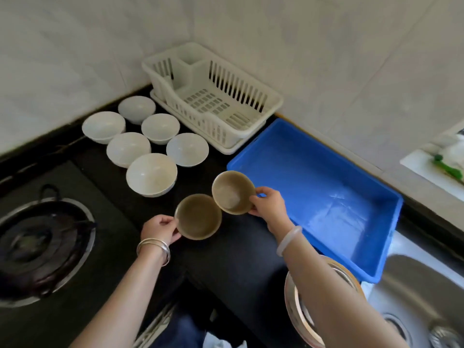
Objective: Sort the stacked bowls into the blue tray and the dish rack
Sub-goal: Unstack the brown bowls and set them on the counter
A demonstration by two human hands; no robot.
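Brown bowl [198, 217] sat gripped in left hand [159, 228] over counter [233, 252]; right hand [270, 205] held 2nd brown bowl [232, 192], tilted, at blue tray [326, 197] edge. Six white bowls [150, 174] beside rack [213, 96].

Both forearms are bare, with no sleeves in view. The left hand [160, 228] has a stack of thin silver metal bangles [153, 249] at its wrist, several rings lying close together, shiny and plain. The right hand [270, 205] has one thick, smooth, pale translucent bangle [288, 241] at its wrist, rounded in section and milky white. Below the silver bangles, near the bottom edge, shows dark blue cloth like denim trousers [180, 330].
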